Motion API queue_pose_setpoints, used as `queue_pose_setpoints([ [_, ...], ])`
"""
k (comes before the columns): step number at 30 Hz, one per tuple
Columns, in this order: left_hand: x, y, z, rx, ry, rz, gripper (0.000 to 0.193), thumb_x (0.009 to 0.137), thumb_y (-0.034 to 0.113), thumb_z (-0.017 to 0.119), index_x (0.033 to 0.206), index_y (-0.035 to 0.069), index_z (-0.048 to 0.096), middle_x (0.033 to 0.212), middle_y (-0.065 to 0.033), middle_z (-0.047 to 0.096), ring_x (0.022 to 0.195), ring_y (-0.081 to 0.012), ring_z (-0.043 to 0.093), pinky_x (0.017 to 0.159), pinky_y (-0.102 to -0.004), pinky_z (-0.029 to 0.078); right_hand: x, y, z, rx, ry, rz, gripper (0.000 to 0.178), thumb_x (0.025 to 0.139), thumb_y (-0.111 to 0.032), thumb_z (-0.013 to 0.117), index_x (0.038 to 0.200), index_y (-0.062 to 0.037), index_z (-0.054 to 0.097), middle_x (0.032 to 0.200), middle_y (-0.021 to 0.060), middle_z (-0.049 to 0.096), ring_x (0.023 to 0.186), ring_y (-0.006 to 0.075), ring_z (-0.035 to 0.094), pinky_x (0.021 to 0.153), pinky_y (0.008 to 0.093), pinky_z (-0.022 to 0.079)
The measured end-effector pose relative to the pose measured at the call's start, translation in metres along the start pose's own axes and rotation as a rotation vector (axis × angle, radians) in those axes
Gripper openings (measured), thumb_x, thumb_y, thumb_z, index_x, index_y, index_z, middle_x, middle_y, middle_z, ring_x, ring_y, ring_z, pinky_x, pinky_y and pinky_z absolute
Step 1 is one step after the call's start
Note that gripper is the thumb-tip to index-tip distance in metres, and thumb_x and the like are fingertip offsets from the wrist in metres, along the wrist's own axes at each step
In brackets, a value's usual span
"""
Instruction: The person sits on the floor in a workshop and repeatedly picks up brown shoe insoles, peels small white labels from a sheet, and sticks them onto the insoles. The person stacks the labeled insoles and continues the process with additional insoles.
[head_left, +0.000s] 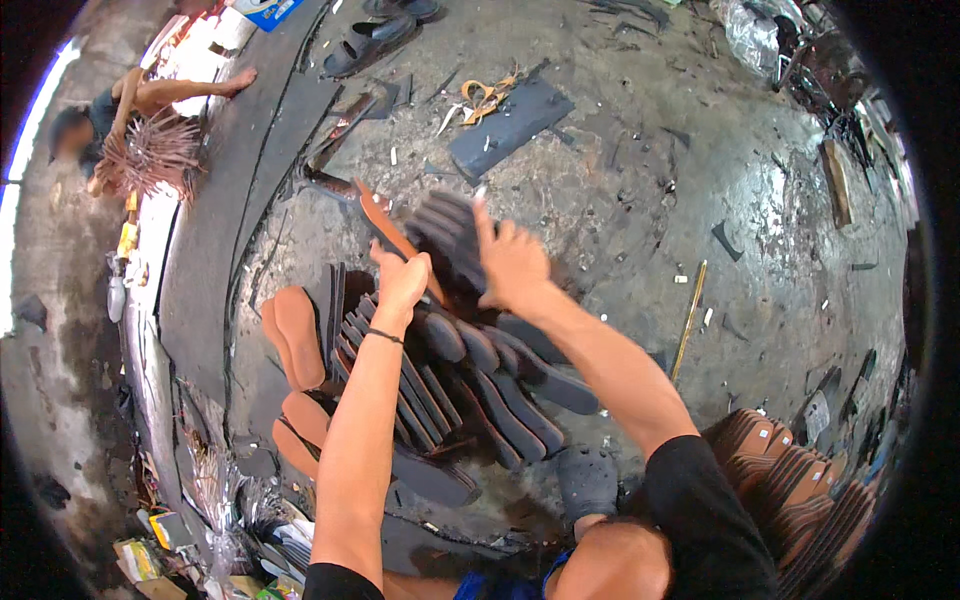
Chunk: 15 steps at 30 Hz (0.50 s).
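My left hand (402,284) is closed on a long tan-faced shoe sole (385,220) that stands tilted up past my fingers. Just right of it is a blurred bundle of dark soles (443,235). My right hand (518,265) grips the bundle's right side, index finger and thumb spread along it. A small white spot shows at that index fingertip; I cannot make out what it is. Below my hands lie more dark soles (515,410), some in rows on edge. Tan soles (292,338) lie left of my left forearm.
Brown soles (765,450) are piled at the lower right. A dark sheet (512,128) with tan scraps lies ahead, near sandals (370,45). A yellow stick (690,320) lies on the floor at right. At far left another person (100,120) sits by a brown strip bundle (152,155).
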<state>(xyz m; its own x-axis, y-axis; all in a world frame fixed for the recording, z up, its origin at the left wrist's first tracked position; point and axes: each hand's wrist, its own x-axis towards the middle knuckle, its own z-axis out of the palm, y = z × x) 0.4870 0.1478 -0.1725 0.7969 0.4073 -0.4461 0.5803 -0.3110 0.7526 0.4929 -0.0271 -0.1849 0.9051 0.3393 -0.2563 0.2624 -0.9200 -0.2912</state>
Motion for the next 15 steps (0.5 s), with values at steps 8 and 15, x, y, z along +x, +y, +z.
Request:
queue_pose_setpoints([
  [8,0.002,0.011,0.078,0.722,-0.149,0.171,0.091,0.087,0.022,0.061,0.149,-0.012,0.005,0.152,-0.0379,0.02,0.14,-0.0507,0.028,0.111,-0.0526,0.035,-0.045,0.103,-0.013,-0.081,0.139,0.228,0.139,0.056,-0.042,0.089,0.153,0.0055,0.001,0.122,0.0231,0.056,0.106,0.0391,0.059,0.089,0.0478,0.047],
  [15,-0.012,0.009,0.088,1.042,-0.386,0.131,0.1,0.086,0.045,0.068,0.152,-0.003,0.01,0.153,-0.0345,0.02,0.142,-0.0479,0.026,0.112,-0.0525,0.034,-0.111,0.147,-0.011,0.363,0.811,0.309,0.123,0.068,-0.034,0.086,0.15,0.0101,0.007,0.151,0.0334,0.024,0.14,0.0448,0.027,0.115,0.0459,0.024],
])
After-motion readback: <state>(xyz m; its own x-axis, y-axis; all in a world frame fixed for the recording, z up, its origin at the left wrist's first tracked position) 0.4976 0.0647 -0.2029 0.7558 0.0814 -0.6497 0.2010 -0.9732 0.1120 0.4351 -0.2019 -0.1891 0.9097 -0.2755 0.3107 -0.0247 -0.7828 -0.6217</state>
